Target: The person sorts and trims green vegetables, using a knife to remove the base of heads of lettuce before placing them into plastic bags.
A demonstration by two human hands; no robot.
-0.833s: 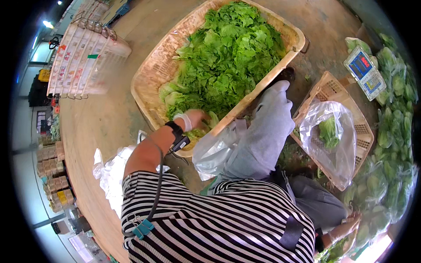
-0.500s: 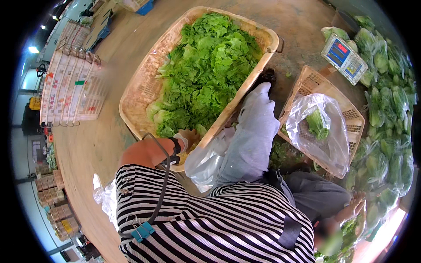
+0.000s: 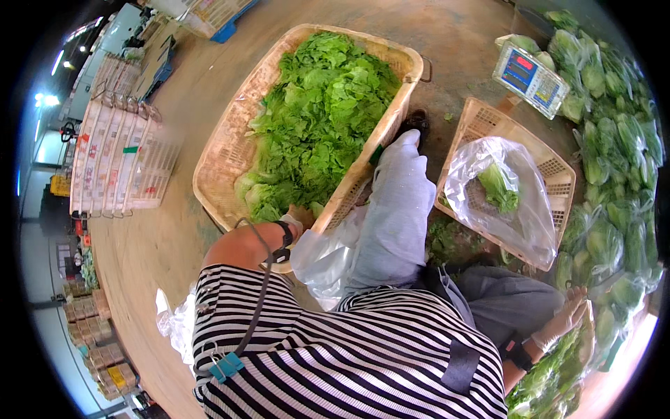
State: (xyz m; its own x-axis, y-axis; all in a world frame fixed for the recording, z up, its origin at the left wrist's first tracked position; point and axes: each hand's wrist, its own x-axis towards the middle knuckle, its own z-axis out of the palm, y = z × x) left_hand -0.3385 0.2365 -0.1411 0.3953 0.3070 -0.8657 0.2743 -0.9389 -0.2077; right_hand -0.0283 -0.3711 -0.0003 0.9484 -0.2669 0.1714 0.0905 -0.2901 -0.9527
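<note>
My left hand (image 3: 296, 215) is down inside the near corner of a big tan plastic crate (image 3: 225, 157), against the green leaf lettuce (image 3: 331, 115) heaped in it. The leaves and the crate's rim hide its fingers. Out to the right, my right hand (image 3: 567, 315) wears a pale glove. Its fingers are closed, and a flat grey blade-like thing (image 3: 606, 285) sticks out from them, in front of the bagged greens. Between my hands, a smaller tan crate (image 3: 481, 120) is lined with a clear plastic bag (image 3: 466, 183), which holds one lettuce (image 3: 499, 187).
A digital scale (image 3: 532, 78) stands beyond the smaller crate. Many bagged green vegetables (image 3: 606, 157) line the right side. Clear plastic bags (image 3: 322, 262) hang by my left leg. Stacked white crates (image 3: 122, 153) stand at the left. Loose leaves (image 3: 453, 241) litter the floor.
The view has shifted slightly, so the crates and scale sit a little differently. My right forearm shows more, with its dark wristband. The left hand is still in the crate's near corner.
</note>
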